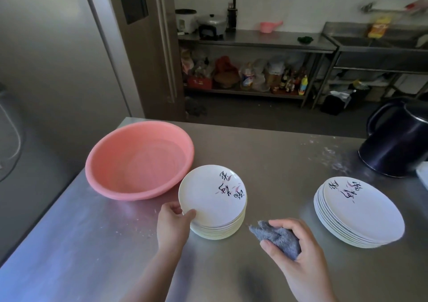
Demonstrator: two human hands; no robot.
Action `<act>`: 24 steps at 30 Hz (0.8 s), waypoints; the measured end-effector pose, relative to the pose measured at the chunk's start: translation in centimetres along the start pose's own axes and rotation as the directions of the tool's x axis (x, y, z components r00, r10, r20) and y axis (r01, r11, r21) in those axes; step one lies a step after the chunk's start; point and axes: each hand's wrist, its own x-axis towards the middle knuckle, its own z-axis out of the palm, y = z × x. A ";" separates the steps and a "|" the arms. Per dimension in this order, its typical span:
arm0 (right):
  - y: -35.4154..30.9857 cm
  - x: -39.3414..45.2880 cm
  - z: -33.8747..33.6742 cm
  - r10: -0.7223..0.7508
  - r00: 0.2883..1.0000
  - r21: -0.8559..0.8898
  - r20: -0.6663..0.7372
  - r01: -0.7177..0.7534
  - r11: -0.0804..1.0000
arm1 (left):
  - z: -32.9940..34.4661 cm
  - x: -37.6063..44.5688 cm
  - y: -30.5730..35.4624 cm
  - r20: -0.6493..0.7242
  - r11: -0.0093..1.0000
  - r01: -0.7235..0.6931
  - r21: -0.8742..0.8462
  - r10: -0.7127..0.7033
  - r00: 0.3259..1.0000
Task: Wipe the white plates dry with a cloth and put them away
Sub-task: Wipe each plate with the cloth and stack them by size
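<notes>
The left hand (pixel 173 225) grips the near rim of the top plate (pixel 212 195), thumb on its upper face, tilting it up off the left stack of white plates (pixel 217 228). The right hand (pixel 298 253) clutches a bunched grey cloth (pixel 275 237) just beside that stack. A second stack of plates (pixel 359 211) sits to the right on the steel counter (pixel 266 158), a pink basin (pixel 139 160) to the left and a dark kettle (pixel 398 139) at the far right

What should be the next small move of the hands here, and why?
Probably lift the top plate clear and bring the grey cloth onto it. The left hand already grips its near rim, tilted above the left stack, while the right hand holds the cloth beside it.
</notes>
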 end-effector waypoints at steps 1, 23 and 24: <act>0.0 0.0 0.0 0.001 1.000 -0.001 -0.002 -0.001 1.000 | 0.1 -0.1 0.0 0.001 1.000 0.007 -0.012 -0.007 1.000; 0.5 -2.6 -6.3 0.034 0.997 0.019 -0.062 -0.033 0.999 | 0.9 -5.7 2.5 0.002 0.875 0.056 -0.481 -0.063 0.998; 0.6 -2.9 -7.1 0.041 0.996 0.021 -0.077 -0.040 0.999 | 1.2 -6.8 2.7 0.023 0.873 0.057 -0.485 -0.053 0.998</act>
